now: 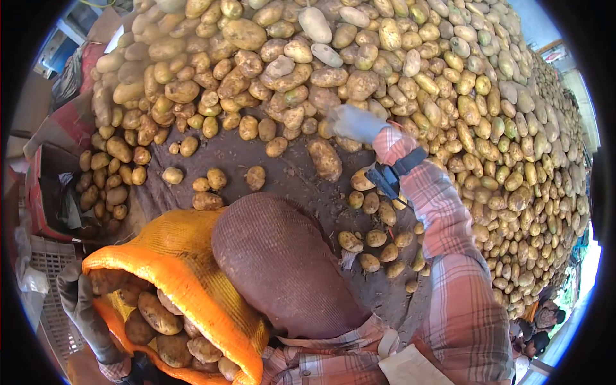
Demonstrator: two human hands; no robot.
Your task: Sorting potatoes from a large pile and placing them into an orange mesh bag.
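Observation:
My left hand (83,301), in a grey glove, grips the left rim of an orange mesh sack (192,284). The sack's mouth gapes towards me, and large potatoes (159,313) show inside it. Out ahead, my right hand (353,122) is a pale gloved blur at the lower edge of a big potato heap (409,72). Motion blur hides its fingers, so I cannot tell whether it holds a potato. One large loose potato (325,159) lies on the ground just below that hand. My knee, under brown cloth (279,260), is against the sack's right side.
Small potatoes (380,240) are scattered over the dark ground sheet (288,168). A red-edged cardboard box (36,192) stands at the left, near a plastic crate (55,293). The heap rises ahead and along the right. Other people (534,332) appear at the far lower right.

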